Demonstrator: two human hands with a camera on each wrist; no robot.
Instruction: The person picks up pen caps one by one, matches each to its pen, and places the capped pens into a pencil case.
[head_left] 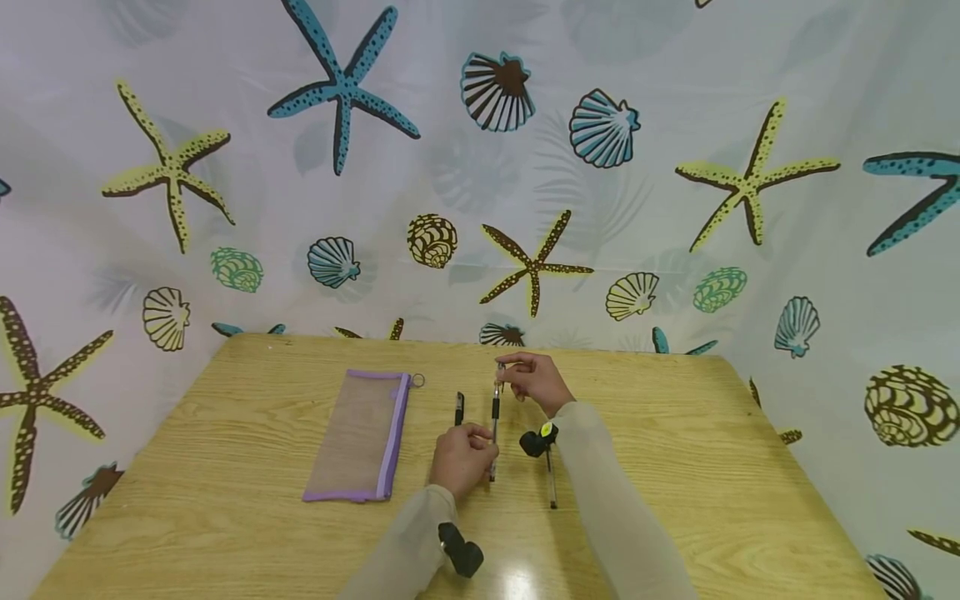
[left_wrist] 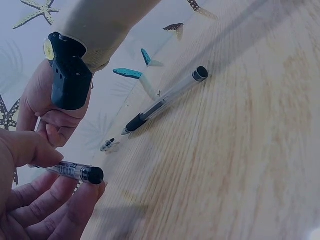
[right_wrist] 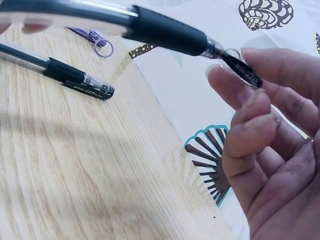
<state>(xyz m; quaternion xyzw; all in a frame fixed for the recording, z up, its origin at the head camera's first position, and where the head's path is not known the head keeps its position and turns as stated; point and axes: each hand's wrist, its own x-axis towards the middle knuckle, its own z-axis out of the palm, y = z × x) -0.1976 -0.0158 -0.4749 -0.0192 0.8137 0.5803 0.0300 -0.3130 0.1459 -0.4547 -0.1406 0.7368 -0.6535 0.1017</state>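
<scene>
Between my two hands is a clear-barrelled gel pen [head_left: 495, 408] with a black grip, its tip pointing away from me. My left hand [head_left: 461, 458] pinches its rear end, where a black end plug [left_wrist: 93, 175] shows. My right hand [head_left: 534, 382] holds a clear pen cap with a black clip [right_wrist: 242, 71] between thumb and fingers, right at the pen's tip. Beneath my right wrist an uncapped pen [left_wrist: 165, 102] lies on the table, a loose cap [left_wrist: 107, 145] close to its point. A capped pen [right_wrist: 60, 72] lies left of the held one, partly hidden by my left hand.
A mesh zip pouch [head_left: 352, 437] with purple trim lies flat to the left, a metal ring [head_left: 418, 380] at its far right corner. The wooden table [head_left: 720, 467] ends at a shell-and-starfish patterned curtain [head_left: 465, 183].
</scene>
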